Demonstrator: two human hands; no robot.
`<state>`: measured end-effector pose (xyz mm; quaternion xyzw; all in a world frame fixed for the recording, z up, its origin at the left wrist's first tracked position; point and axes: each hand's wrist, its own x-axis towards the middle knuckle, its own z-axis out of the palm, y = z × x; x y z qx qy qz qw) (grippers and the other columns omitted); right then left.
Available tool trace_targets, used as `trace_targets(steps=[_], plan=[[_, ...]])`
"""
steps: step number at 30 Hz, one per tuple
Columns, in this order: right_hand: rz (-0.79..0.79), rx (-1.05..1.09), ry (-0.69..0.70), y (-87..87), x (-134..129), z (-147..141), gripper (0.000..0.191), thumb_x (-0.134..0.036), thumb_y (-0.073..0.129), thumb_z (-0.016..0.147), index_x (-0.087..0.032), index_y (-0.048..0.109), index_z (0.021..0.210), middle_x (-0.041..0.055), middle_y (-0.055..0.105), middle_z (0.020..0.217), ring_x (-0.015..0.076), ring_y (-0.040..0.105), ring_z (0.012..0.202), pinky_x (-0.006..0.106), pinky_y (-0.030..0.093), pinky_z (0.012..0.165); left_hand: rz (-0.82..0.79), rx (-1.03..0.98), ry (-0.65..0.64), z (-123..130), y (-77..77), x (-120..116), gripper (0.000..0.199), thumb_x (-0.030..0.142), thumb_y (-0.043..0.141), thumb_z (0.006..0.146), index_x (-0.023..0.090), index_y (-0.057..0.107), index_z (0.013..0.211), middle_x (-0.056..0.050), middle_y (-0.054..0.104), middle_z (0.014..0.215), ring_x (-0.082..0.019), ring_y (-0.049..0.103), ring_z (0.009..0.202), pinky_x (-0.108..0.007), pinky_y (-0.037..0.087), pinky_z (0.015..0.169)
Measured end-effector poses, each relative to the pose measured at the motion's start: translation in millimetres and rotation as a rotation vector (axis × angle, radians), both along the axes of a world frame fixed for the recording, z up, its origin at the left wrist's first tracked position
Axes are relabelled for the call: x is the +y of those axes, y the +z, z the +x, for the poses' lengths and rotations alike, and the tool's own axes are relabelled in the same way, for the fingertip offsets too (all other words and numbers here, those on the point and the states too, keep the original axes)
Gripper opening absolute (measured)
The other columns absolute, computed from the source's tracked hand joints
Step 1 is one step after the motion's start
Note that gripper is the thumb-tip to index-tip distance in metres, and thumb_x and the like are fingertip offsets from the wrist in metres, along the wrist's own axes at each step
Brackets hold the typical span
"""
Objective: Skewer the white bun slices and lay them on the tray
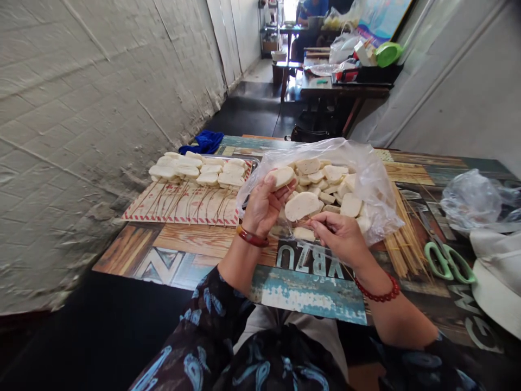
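Observation:
My left hand (262, 209) is closed round a pale, oval bread slice (280, 177), holding it up over the near left side of a clear plastic bag (370, 163). Inside the opened bag lies a heap of similar slices (336, 174). Thumb and fingers of my right hand (340, 236) pinch a thin bamboo skewer near the bag's front edge; its tip points towards a large slice (303, 206). To the left, skewered bread slices (209, 175) lie in stacked rows on a tray lined with red-and-white paper (134, 209), their sticks pointing towards me.
Loose bamboo skewers (401, 244) lie right of the bag, beside green-handled scissors (448, 260). Further right are a crumpled plastic bag (472, 198) and a white cap (496, 282). A blue cloth (203, 142) sits behind the tray. A person in blue (313, 8) is at the far end.

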<state>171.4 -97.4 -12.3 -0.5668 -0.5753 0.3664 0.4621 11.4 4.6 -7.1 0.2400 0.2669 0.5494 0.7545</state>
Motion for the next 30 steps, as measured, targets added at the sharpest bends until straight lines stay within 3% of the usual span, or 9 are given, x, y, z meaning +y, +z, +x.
trace_targets(steps=[3,10,25,30], plan=[[-0.029,-0.014,0.004,-1.2,0.4,-1.1,0.021,-0.034,0.062,0.085,-0.018,0.075,0.077,0.0007,0.063,0.059,0.0127,0.049,0.047,0.026,0.036,0.044,-0.03,-0.024,0.016,2.2,-0.9,0.7,0.028,0.033,0.076,0.083,0.018,0.067,0.105,-0.01,0.076,0.11,-0.027,0.071,0.11,-0.039,0.055,0.1],[-0.044,-0.024,-0.011,-3.0,1.2,-4.1,0.023,-0.036,0.063,0.084,-0.018,0.074,0.075,0.0003,0.06,0.055,0.012,0.047,0.046,0.025,0.035,0.042,-0.002,-0.033,0.027,3.0,1.6,-2.0,0.019,0.025,0.074,0.084,0.017,0.066,0.099,-0.01,0.075,0.113,-0.027,0.071,0.111,-0.04,0.056,0.1],[-0.092,0.051,-0.043,-1.2,0.9,-5.5,0.023,-0.04,0.067,0.08,-0.019,0.073,0.074,-0.0021,0.055,0.05,0.0114,0.047,0.041,0.023,0.036,0.039,0.024,-0.016,0.019,4.9,2.0,-5.0,0.027,0.027,0.08,0.08,0.018,0.067,0.102,-0.008,0.076,0.109,-0.024,0.072,0.108,-0.036,0.055,0.1],[-0.098,0.064,-0.041,-2.1,0.8,-5.0,0.027,-0.043,0.066,0.081,-0.017,0.072,0.075,-0.0024,0.054,0.051,0.0103,0.047,0.041,0.023,0.036,0.039,0.059,-0.01,0.025,5.0,1.1,-5.1,0.028,0.026,0.08,0.08,0.017,0.066,0.103,-0.008,0.076,0.107,-0.022,0.074,0.099,-0.034,0.055,0.097]])
